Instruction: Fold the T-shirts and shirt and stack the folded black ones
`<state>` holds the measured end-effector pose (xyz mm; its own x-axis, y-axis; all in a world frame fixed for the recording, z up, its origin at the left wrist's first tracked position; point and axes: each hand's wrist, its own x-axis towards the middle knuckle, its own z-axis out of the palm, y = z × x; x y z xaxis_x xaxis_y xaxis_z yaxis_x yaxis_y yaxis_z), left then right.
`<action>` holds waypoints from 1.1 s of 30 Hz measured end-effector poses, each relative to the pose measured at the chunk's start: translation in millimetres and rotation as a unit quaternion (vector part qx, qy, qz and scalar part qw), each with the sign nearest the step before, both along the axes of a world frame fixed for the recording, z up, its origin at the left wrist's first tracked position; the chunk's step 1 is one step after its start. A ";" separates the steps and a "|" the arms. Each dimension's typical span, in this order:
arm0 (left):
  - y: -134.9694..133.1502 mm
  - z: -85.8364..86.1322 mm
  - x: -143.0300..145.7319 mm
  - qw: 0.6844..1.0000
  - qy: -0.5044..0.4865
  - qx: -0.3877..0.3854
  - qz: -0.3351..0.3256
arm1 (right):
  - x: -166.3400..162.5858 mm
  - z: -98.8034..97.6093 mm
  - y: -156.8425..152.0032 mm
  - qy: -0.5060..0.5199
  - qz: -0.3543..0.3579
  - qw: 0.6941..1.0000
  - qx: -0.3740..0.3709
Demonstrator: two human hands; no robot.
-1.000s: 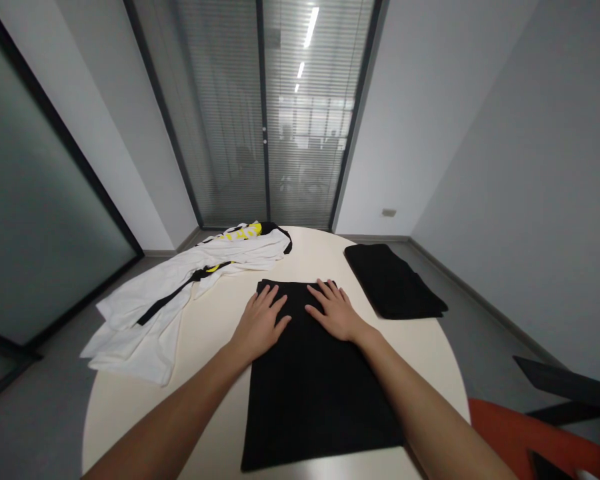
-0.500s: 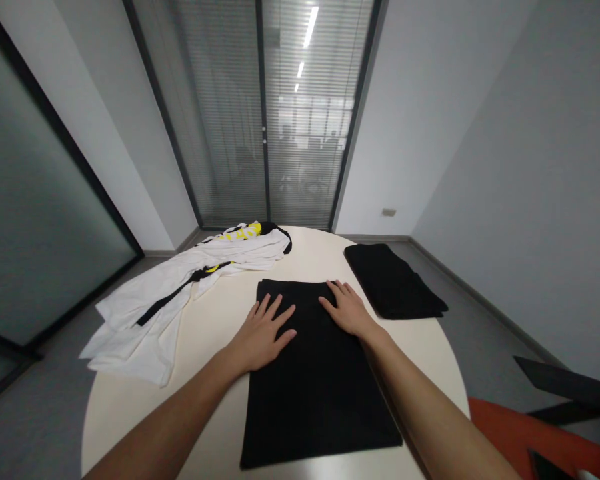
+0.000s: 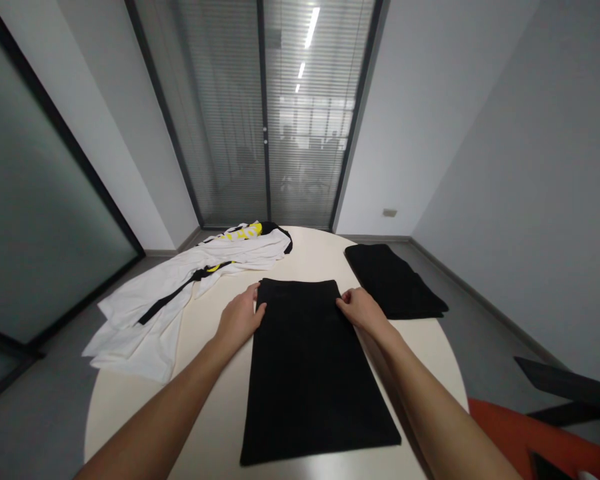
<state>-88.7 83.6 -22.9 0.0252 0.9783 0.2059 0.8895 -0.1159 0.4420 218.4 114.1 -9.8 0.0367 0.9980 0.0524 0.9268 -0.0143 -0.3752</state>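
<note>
A folded black garment (image 3: 315, 373) lies flat in front of me, its wider end towards me. My left hand (image 3: 240, 317) is at its left edge near the far end, thumb on top and fingers curled at the side. On the opposite edge, my right hand (image 3: 363, 310) pinches the fabric between thumb and fingers. What exact kind of garment it is does not show. The fingertips of both hands are partly hidden by the hands and the cloth.
A round cream table (image 3: 215, 413) carries everything. A white shirt with black and yellow parts (image 3: 180, 280) lies loosely at the left, one end over the edge. Another folded black garment (image 3: 393, 283) rests at the right. A red-orange chair (image 3: 525, 433) stands at the lower right.
Both hands have moved outward from lying spread on the black garment to its left and right edges, where the fingers have closed. The garment looks almost unmoved.
</note>
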 end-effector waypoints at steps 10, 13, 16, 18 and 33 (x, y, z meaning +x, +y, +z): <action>12.3 -4.1 -6.9 0.989 -0.133 -0.059 0.041 | 0.1 -1.8 5.9 0.108 0.006 0.994 -0.002; 16.0 -4.0 -11.5 0.957 -0.263 -0.120 0.017 | -0.7 -0.8 7.2 0.238 0.007 0.970 -0.038; 15.0 -0.6 -13.9 0.934 -0.318 -0.161 0.018 | -1.1 5.0 4.7 0.371 -0.003 0.924 -0.094; 12.1 3.4 -13.7 0.927 -0.334 -0.170 0.016 | -0.8 10.5 1.3 0.428 -0.009 0.896 -0.115; -5.3 36.7 -16.5 0.829 -0.442 -0.342 0.019 | 6.7 10.1 -1.3 0.531 -0.029 0.820 -0.214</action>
